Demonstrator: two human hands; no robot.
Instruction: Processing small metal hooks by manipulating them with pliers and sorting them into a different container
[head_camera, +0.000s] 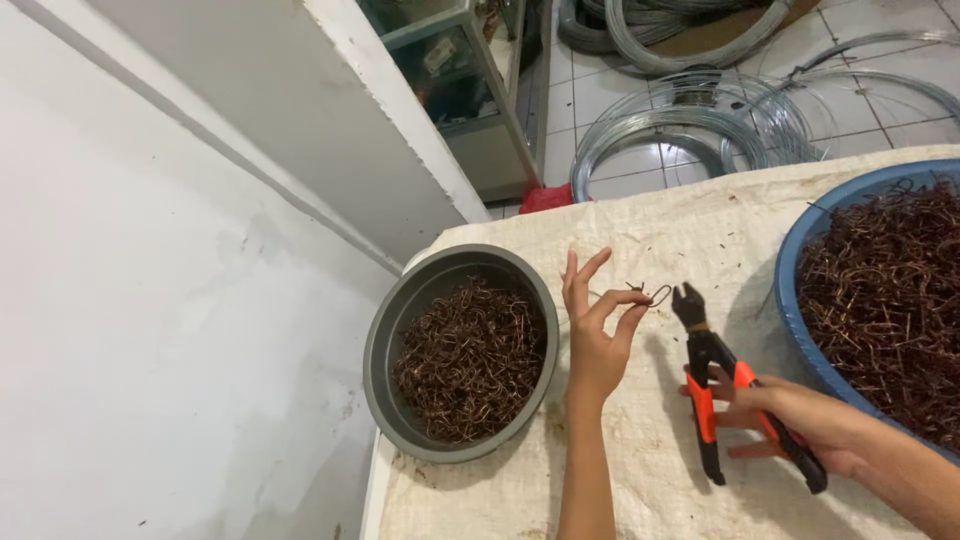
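left hand: my fingers pinched on wire hook
right hand: my grip clamped round cutter handles, just right of hook

Left hand raised, thumb and forefinger pinching a small bent wire hook. Right hand grips orange-handled cutting pliers, jaws just beside the hook. Grey bowl of rusty wire pieces at left; blue basin of same at right. Cloth-covered tabletop.
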